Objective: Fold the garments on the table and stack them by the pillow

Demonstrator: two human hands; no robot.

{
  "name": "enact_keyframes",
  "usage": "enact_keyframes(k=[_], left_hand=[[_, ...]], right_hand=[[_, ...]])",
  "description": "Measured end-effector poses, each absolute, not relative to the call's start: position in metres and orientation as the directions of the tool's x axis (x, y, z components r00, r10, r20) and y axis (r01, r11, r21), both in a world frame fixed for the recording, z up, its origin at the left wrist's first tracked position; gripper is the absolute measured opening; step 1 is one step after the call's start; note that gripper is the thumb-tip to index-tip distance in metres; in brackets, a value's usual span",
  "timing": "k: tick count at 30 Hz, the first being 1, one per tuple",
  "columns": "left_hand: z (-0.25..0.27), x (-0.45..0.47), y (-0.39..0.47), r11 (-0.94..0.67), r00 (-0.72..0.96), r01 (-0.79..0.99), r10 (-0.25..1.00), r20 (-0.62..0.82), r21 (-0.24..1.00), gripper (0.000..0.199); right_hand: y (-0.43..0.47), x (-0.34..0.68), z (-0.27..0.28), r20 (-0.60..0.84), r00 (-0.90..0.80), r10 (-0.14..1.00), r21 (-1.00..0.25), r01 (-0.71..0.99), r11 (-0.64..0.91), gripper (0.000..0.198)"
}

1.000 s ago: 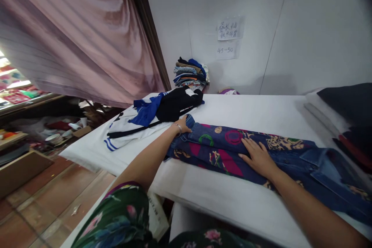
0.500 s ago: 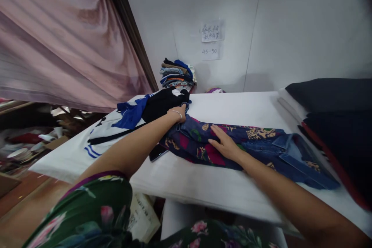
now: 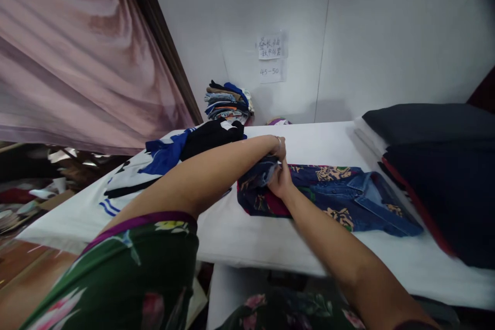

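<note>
A patterned denim shirt [image 3: 332,191] lies lengthwise on the white table, its collar toward the right. Its left end is folded up and over toward the middle. My left hand [image 3: 279,148] is closed on the far side of that folded end, its fingers partly hidden behind the wrist. Close beside it, my right hand [image 3: 279,180] grips the near side of the fold, where a frayed denim edge shows. Left of the shirt lies a loose heap of clothes, with a blue garment [image 3: 166,154], a black one [image 3: 211,139] and a white one with blue stripes [image 3: 127,185].
To the right rises a tall stack of dark folded clothes [image 3: 436,165]. A smaller folded pile [image 3: 227,103] stands by the wall, below handwritten paper signs [image 3: 270,56]. A pink curtain [image 3: 77,51] hangs at the left. The white table's [image 3: 247,247] front edge runs near my body.
The shirt's left end has been lifted and folded to the right by my left hand. My right hand has gone from lying flat on the cloth to gripping the fold.
</note>
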State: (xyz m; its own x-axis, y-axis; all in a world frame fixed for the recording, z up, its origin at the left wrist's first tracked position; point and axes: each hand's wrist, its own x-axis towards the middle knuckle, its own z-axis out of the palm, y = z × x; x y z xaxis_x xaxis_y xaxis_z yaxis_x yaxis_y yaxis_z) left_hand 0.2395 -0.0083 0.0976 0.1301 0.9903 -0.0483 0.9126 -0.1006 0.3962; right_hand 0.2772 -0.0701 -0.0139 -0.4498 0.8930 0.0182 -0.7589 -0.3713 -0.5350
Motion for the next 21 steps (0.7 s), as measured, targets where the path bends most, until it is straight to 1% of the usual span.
enact_keyframes(k=[1, 3, 5, 7, 9, 11, 12, 16, 18, 21], left_hand=[[0.101, 0.242, -0.010, -0.109, 0.166, 0.905, 0.980, -0.106, 0.411, 0.049], [0.111, 0.241, -0.014, -0.114, 0.251, 0.860, 0.943, -0.218, 0.498, 0.056], [0.118, 0.229, -0.016, -0.103, 0.313, 0.776, 0.920, -0.238, 0.622, 0.063], [0.117, 0.209, -0.020, -0.093, 0.322, 0.701, 0.926, -0.197, 0.707, 0.067], [0.101, 0.184, -0.027, -0.100, 0.254, 0.695, 0.961, -0.112, 0.712, 0.067], [0.073, 0.161, -0.042, -0.068, 0.089, 0.720, 0.996, 0.005, 0.691, 0.063], [0.056, 0.152, -0.052, -0.071, 0.064, 0.735, 0.997, 0.035, 0.674, 0.063], [0.002, 0.141, -0.090, -0.077, 0.051, 0.729, 0.997, 0.058, 0.680, 0.059], [-0.008, 0.148, -0.100, -0.081, 0.049, 0.716, 0.997, 0.066, 0.693, 0.058], [-0.006, 0.168, -0.099, -0.115, 0.054, 0.726, 0.992, 0.110, 0.678, 0.060]], right_hand=[[-0.070, 0.283, -0.014, 0.061, -0.437, 0.898, -0.515, -0.784, -0.347, 0.054], [-0.069, 0.294, -0.015, 0.125, -0.427, 0.896, -0.491, -0.811, -0.318, 0.058], [-0.068, 0.302, -0.017, 0.151, -0.419, 0.895, -0.476, -0.825, -0.306, 0.063], [-0.068, 0.307, -0.021, 0.144, -0.410, 0.901, -0.473, -0.828, -0.301, 0.069], [-0.071, 0.311, -0.024, 0.126, -0.416, 0.900, -0.501, -0.810, -0.304, 0.074], [-0.075, 0.313, -0.025, 0.116, -0.451, 0.885, -0.536, -0.779, -0.327, 0.079], [-0.077, 0.314, -0.025, 0.118, -0.471, 0.874, -0.547, -0.766, -0.339, 0.081], [-0.080, 0.313, -0.021, 0.145, -0.503, 0.852, -0.539, -0.762, -0.358, 0.088], [-0.079, 0.314, -0.018, 0.152, -0.498, 0.853, -0.530, -0.770, -0.355, 0.087], [-0.075, 0.323, -0.015, 0.147, -0.513, 0.846, -0.548, -0.754, -0.362, 0.085]])
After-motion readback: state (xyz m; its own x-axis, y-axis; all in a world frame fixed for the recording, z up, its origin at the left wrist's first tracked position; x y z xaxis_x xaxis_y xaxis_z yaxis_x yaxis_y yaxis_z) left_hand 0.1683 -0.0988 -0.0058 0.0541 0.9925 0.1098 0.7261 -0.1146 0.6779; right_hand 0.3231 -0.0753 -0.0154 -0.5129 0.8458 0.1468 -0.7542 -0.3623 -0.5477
